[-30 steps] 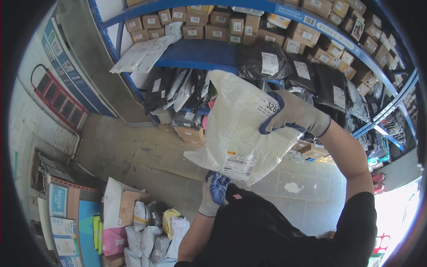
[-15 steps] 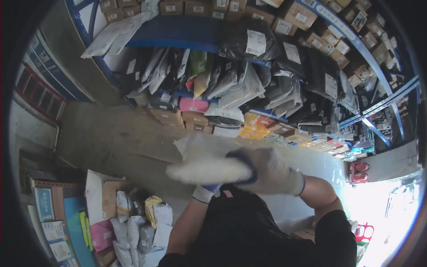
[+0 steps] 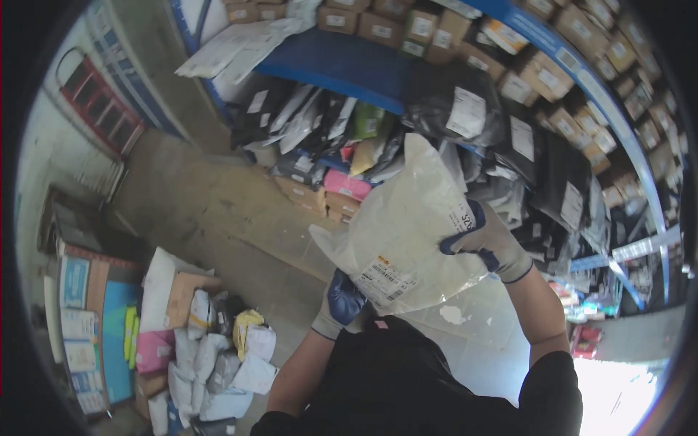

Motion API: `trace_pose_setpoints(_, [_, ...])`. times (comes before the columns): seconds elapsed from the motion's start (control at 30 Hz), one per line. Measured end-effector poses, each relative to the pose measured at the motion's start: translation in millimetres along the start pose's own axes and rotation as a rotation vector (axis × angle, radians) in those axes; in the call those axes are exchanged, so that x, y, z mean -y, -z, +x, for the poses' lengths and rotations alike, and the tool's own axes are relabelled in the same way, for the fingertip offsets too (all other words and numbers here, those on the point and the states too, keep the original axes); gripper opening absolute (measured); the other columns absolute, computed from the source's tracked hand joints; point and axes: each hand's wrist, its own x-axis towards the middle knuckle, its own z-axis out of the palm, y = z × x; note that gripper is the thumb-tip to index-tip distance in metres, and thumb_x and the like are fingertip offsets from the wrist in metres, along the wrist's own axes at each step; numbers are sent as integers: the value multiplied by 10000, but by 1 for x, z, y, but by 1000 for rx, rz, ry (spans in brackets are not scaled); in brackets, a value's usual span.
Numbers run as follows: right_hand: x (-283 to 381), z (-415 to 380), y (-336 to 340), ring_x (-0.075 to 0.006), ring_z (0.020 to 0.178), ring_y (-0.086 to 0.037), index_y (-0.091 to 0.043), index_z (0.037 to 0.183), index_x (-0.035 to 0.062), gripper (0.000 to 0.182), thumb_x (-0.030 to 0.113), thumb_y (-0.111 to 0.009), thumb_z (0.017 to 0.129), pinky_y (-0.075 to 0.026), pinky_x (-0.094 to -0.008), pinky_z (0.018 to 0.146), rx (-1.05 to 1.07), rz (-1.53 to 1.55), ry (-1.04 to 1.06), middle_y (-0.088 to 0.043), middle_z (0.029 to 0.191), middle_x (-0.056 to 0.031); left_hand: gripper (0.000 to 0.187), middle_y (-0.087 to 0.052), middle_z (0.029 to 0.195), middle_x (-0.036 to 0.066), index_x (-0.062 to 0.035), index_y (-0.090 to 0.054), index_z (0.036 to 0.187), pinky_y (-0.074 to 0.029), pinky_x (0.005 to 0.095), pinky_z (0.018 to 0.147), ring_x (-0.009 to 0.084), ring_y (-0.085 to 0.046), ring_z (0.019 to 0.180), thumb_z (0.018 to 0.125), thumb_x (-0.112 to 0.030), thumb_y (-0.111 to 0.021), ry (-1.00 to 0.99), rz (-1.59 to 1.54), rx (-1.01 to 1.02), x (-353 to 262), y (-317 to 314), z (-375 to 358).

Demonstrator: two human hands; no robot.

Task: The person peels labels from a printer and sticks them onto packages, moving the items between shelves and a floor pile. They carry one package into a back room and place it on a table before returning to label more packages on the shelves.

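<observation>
A white plastic mailer bag (image 3: 396, 218) is held up in front of me, its face with the printed shipping label (image 3: 385, 280) toward the camera. My left hand (image 3: 343, 299), in a grey glove with a dark blue palm, grips the bag's lower left corner. On the bag's right edge, my right hand (image 3: 483, 240), gloved alike, is closed beside a sticker (image 3: 462, 216) with large printed digits. Part of the shelf behind is hidden by the bag.
Blue shelving (image 3: 334, 64) ahead holds black and grey parcel bags (image 3: 454, 98) and rows of small cardboard boxes (image 3: 545, 76). At lower left, a pile of wrapped parcels (image 3: 211, 363) sits by a pink parcel (image 3: 155, 350). A red-framed rack (image 3: 102, 102) stands at far left.
The bag was blurred, low and seen nearly edge-on. It is now raised and turned with its label facing me, my hands spread to its left and right sides. The view has shifted too.
</observation>
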Motion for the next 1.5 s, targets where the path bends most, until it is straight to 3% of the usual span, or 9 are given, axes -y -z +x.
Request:
trace_pose_setpoints(0.17, [-21, 75, -2, -245, 1138, -603, -645, 1187, 2, 577, 169, -869, 682, -508, -388, 999, 305, 114, 63, -638, 1217, -122, 186, -593, 981, 27, -193, -557, 930, -457, 324, 750, 189, -562, 903, 950, -373, -600, -139, -44, -393, -21, 22, -14])
trace_pose_setpoints(0.27, [-35, 140, -22, -351, 1060, -645, -583, 1251, -12, 601, -8, -733, 669, -546, -486, 926, 396, 298, -101, -650, 1190, -175, 301, -644, 1112, 98, -97, -593, 1150, -496, 338, 850, 217, -615, 1000, 952, -323, -599, -371, 729, -464, -52, 25, -39])
trace_pose_setpoints(0.47, [-6, 231, -136, -313, 916, -681, -566, 1250, -21, 611, -19, -551, 639, -549, -403, 845, 552, 345, -126, -686, 1044, -169, 429, -633, 1221, 58, -86, -550, 1321, -456, 293, 942, 167, -578, 1101, 934, -260, -613, -560, 209, -287, -137, 47, -55])
trace_pose_setpoints(0.67, [28, 314, -255, -353, 1099, -644, -577, 1267, -10, 477, 45, -642, 798, -541, -455, 945, 686, 430, -227, -646, 1228, -180, 422, -608, 1253, 181, -29, -566, 1275, -464, 425, 991, 337, -576, 1183, 865, -97, -634, -788, 1261, -486, -288, 62, -84])
trace_pose_setpoints(0.87, [86, 356, -389, -413, 995, -667, -555, 1259, -74, 505, 9, -612, 764, -569, -514, 865, 544, 426, -230, -650, 1165, -244, 373, -652, 1164, 88, -64, -605, 1244, -529, 317, 816, 183, -621, 1016, 979, -323, -562, -865, 1182, -543, -424, 41, -109])
trace_pose_setpoints(0.97, [122, 385, -453, -353, 1068, -645, -543, 1278, -68, 610, -34, -695, 688, -528, -462, 953, 513, 153, -87, -644, 1197, -212, 452, -543, 1297, 175, 35, -476, 1333, -544, 352, 932, 264, -604, 1132, 911, -27, -625, -915, 1725, -555, -475, 102, -111])
trace_pose_setpoints(1.13, [147, 485, -551, -140, 964, -622, -688, 1069, 10, 555, 100, -918, 572, -532, -277, 878, 551, -222, 44, -690, 1057, -53, 521, -581, 1269, 224, 17, -539, 1310, -475, 387, 1013, 328, -580, 1179, 890, -257, -681, -837, 1176, -887, -554, 194, -113])
trace_pose_setpoints(1.37, [164, 662, -691, -263, 1020, -616, -637, 1095, 108, 708, 512, -867, 561, -452, -368, 826, 586, -767, 259, -680, 1086, -76, 568, -525, 1255, 236, 17, -386, 1383, -531, 363, 965, 305, -605, 1164, 823, 10, -482, -739, 370, -981, -715, 139, -107])
trace_pose_setpoints(1.5, [184, 754, -769, -341, 971, -621, -599, 1077, 106, 661, 501, -819, 594, -436, -408, 762, 578, -870, 297, -676, 1067, -133, 465, -660, 1079, 150, -5, -558, 1252, -553, 325, 852, 266, -682, 992, 824, -123, -698, -724, 1387, -1274, -806, 141, -99])
